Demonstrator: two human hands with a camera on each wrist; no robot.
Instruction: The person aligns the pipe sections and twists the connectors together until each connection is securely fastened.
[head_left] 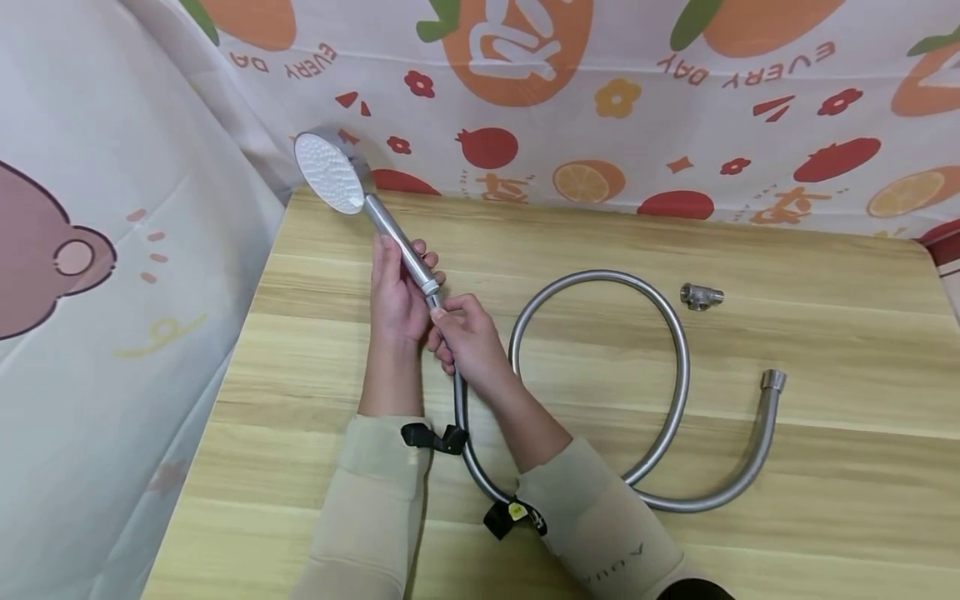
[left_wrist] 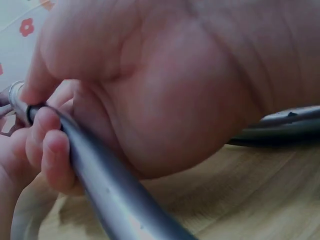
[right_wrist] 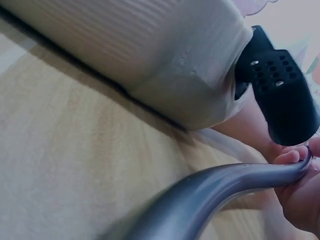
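A silver hand shower with a round, pale spray face slants up and left near the table's back left corner. My left hand holds its handle from below, fingers curled around it. Just beneath, my right hand pinches the upper end of a grey metal shower hose, thumb on top, right at the handle's lower end. In the left wrist view, the hose passes through curled fingers toward the handle. The right wrist view shows the hose bending up to the fingers.
The hose makes a large loop on the wooden table, and its free end has a metal nut. Behind that lies a small metal tee fitting. Fruit-printed cloth hangs along the back; a pale cloth hangs at left.
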